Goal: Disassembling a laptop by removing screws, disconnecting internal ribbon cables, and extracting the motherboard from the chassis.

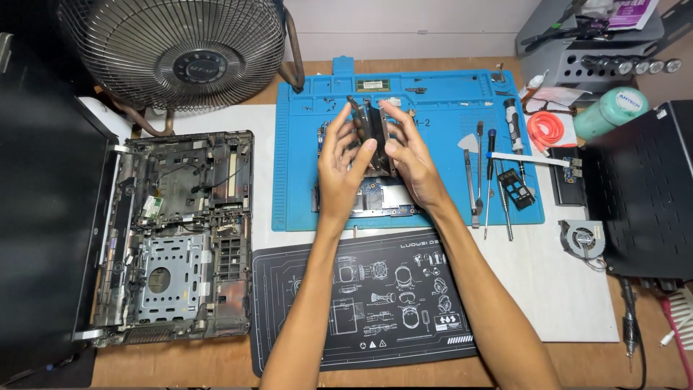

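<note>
- Your left hand [345, 155] and right hand [408, 152] are raised together over the blue silicone repair mat [299, 159] on the wooden counter [180, 368].
- Both hands pinch a dark, flat metal heatsink part [372, 130] between them, fingers curled around its edges; the part is held upright, off the mat.
- Directly below your hands, a laptop circuit board [375, 196] lies on the blue mat.
- Right of your hands: a row of slim screwdrivers and tweezers [482, 170] on the mat's edge.
- Left of the mat: a stripped black laptop chassis [180, 238], opened flat.
- Near you: a black printed work mat [368, 300] under your forearms.
- A small round cooling fan [582, 238] sits far right, well apart from the hands.
</note>
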